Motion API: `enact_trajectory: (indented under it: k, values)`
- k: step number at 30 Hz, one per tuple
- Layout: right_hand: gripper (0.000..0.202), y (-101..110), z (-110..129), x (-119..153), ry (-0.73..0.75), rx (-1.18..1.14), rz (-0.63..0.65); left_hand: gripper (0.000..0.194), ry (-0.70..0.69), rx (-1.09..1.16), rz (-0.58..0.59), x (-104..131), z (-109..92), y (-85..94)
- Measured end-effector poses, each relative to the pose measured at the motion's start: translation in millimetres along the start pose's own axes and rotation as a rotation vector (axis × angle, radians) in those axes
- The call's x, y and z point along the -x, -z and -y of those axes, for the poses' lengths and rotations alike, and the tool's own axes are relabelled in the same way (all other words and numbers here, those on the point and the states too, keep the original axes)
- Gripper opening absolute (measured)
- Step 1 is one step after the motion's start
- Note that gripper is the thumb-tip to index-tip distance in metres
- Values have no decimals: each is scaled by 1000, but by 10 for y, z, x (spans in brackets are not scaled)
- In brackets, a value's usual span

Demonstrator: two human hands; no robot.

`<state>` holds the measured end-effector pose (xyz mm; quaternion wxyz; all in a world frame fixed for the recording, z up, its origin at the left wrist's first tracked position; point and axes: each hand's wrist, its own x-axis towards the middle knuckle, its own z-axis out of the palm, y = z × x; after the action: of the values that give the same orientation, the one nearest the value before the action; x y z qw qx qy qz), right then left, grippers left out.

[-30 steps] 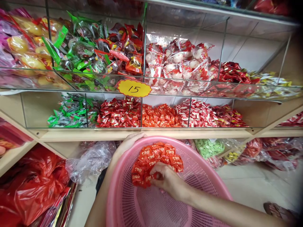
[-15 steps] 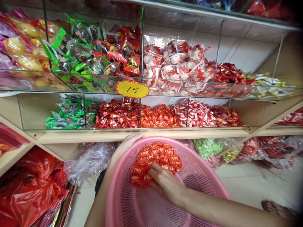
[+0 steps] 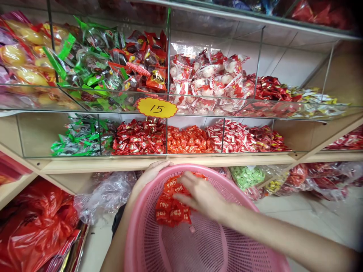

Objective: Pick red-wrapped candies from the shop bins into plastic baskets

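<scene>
A pink plastic mesh basket (image 3: 136,223) is tilted toward me below the shelf edge. My left hand (image 3: 151,172) is closed on its far left rim, with the fingertips partly hidden behind the shelf-side edge. Inside lies a pile of small red-orange wrapped candies (image 3: 171,209) with pale lettering. Over the pile is my right hand (image 3: 202,194), fingers apart and bent a little, covering the right part of the candies. No candy shows in its grasp. One small pale pink scrap (image 3: 192,229) sits on the mesh beneath the pile.
Glass-fronted shelf bins hold wrapped sweets, including matching red-orange candies (image 3: 188,139). A yellow price tag (image 3: 157,107) reading 15 hangs on the glass. A red plastic bag (image 3: 36,226) and a clear bag (image 3: 104,192) lie at left. Bagged green candies (image 3: 247,176) rest under the shelf.
My right hand has moved up and slightly right over the pile, its fingers spreading. The candies look shifted, and a pale scrap now shows on the mesh. My left hand stays on the rim.
</scene>
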<state>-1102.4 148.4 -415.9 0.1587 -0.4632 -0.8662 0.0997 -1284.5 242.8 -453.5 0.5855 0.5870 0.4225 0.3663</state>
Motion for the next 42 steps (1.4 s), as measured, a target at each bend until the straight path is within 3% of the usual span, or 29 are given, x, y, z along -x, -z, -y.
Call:
enact_trajectory:
  k: [3,6,10,13,19,30,37,42]
  values:
    - [22,403,-319,-324,54,49,-98,22,-62,29,52,-2,23,21]
    - [26,650,-732,-635,-20,216,-107,22,-32,85,46,10,37,18]
    - [33,631,-1199,-913,-70,337,72,22,9,137,35,18,47,12]
    - [36,511,-1367,-1019,-47,305,162,22,8,107,27,8,46,25]
    - [42,455,-1361,-1090,-77,334,282,24,-40,102,49,-5,60,43]
    - [32,579,-1146,-1106,-56,554,374,24,61,142,29,11,42,17]
    - [30,616,-1119,-1131,-37,642,376,24,54,114,25,3,34,17]
    - [31,804,-1208,-1037,-55,606,276,23,24,96,22,15,14,9]
